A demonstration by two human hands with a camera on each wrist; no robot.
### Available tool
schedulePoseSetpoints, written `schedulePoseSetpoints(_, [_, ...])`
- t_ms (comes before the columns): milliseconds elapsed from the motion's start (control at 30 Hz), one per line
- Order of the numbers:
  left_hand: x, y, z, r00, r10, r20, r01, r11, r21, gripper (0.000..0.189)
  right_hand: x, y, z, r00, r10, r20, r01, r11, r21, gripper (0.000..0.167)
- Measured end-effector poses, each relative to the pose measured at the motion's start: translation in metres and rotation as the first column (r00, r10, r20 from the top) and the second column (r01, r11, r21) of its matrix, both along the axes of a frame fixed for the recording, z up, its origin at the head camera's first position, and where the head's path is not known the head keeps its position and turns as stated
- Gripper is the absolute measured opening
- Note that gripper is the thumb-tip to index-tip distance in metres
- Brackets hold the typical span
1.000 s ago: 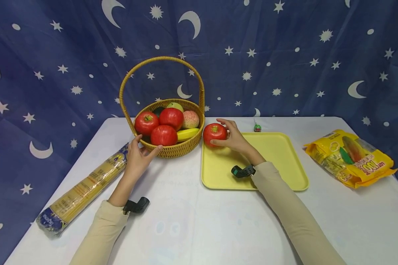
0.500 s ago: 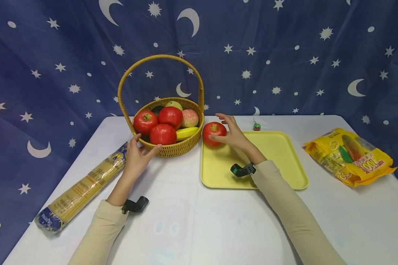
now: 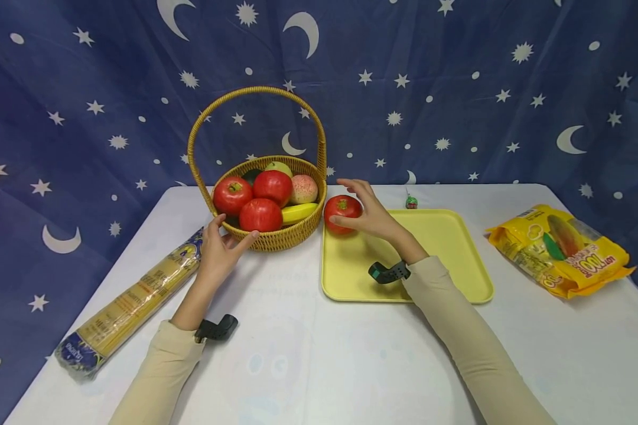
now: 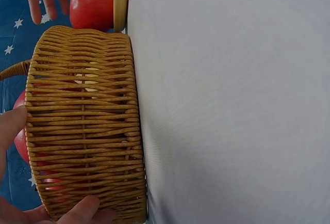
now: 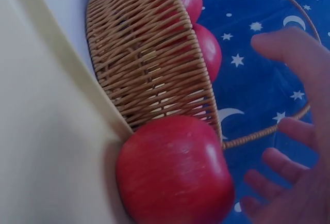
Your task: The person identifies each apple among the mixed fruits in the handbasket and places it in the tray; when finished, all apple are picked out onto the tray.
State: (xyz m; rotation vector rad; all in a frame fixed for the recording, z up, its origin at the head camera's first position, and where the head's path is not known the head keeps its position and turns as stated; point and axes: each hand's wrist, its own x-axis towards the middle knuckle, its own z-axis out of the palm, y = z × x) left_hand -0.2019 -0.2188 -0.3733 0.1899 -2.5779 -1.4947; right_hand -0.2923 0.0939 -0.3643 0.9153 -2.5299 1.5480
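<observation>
A wicker basket (image 3: 289, 239) with a tall handle holds several red apples (image 3: 261, 215), a yellow banana (image 3: 299, 213), a peach (image 3: 304, 189) and green fruit. My left hand (image 3: 219, 251) holds its near left side, thumb and fingertips spread on the rim and wall. Another red apple (image 3: 342, 213) sits at the far left corner of the yellow tray (image 3: 404, 283), close beside the basket. Around this apple my right hand (image 3: 372, 218) is spread wide; in the right wrist view its fingers (image 5: 283, 167) stand apart from the apple's surface.
A spaghetti pack (image 3: 138, 301) lies slanted along the table's left side. On the right is a yellow snack bag (image 3: 563, 251). A small green lollipop (image 3: 412, 202) lies behind the tray. A blue star-and-moon curtain (image 3: 457, 88) hangs along the back.
My right hand's fingers have spread and lifted off the apple, which stays in the tray's corner. My left hand has kept its place at the basket. The head view has shifted slightly.
</observation>
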Motion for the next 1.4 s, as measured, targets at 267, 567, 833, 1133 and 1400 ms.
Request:
schedulePoseSetpoints(267, [0.001, 0.0, 0.0, 1.0, -0.001, 0.009, 0.0, 1.0, 0.006, 0.091, 0.006, -0.005, 0.006, 0.997, 0.083, -0.002, -0.083, 0.992, -0.095, 0.07])
schedulePoseSetpoints(567, [0.001, 0.0, 0.002, 1.0, -0.003, 0.0, 0.003, 1.0, 0.021, 0.091, 0.02, -0.021, 0.015, 0.99, 0.14, -0.026, -0.142, 0.986, -0.091, 0.061])
schedulePoseSetpoints(833, [0.002, -0.001, 0.002, 1.0, -0.005, -0.006, 0.005, 0.999, 0.041, 0.091, 0.03, -0.037, 0.015, 0.971, 0.233, -0.057, -0.237, 0.968, -0.081, 0.058])
schedulePoseSetpoints(1133, [0.001, 0.0, 0.0, 1.0, -0.012, -0.007, 0.012, 1.0, 0.025, 0.091, 0.034, -0.043, 0.009, 0.974, 0.205, -0.092, -0.214, 0.972, -0.094, 0.053])
schedulePoseSetpoints(1400, [0.001, 0.0, 0.0, 1.0, -0.011, -0.009, 0.011, 1.0, 0.027, 0.09, 0.033, -0.053, 0.0, 0.971, 0.212, -0.112, -0.229, 0.957, -0.175, 0.046])
